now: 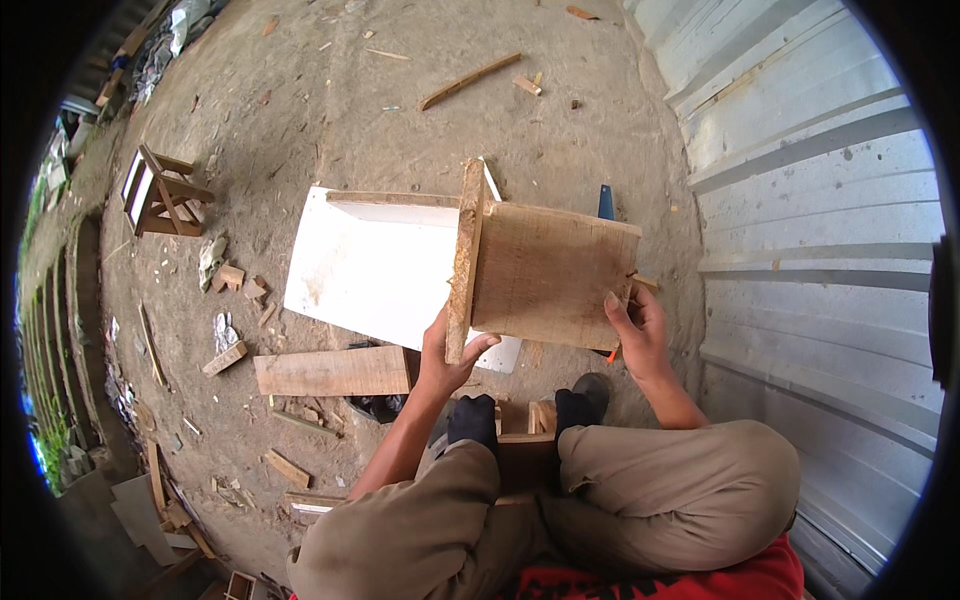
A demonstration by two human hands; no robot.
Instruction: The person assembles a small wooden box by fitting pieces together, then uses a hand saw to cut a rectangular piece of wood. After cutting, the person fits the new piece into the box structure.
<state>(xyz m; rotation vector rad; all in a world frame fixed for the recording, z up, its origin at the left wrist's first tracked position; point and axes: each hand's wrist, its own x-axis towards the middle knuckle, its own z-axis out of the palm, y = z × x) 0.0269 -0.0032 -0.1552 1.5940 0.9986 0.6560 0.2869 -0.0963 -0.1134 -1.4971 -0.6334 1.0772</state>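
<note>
Above the ground, between my knees and a white board [370, 260], I hold a wooden assembly [550, 275]: a flat brown panel joined at its left end to a narrow, rough-edged board [463, 265] set crosswise. My left hand [447, 350] grips the lower end of that crosswise board, thumb stretched along its near side. At the panel's right end, my right hand [640, 335] is closed on the corner, thumb on top and fingers underneath. A small wooden tip [643, 280] sticks out beside the right hand. The panel hides part of the white board and whatever lies beneath.
A blue object [606, 202] pokes out behind the panel. A loose plank [332, 371] lies left of my feet, near wood scraps [288, 467]. A small wooden stool [165, 195] stands far left. Corrugated metal sheeting [810, 230] rises on the right. A stick [470, 80] lies farther off.
</note>
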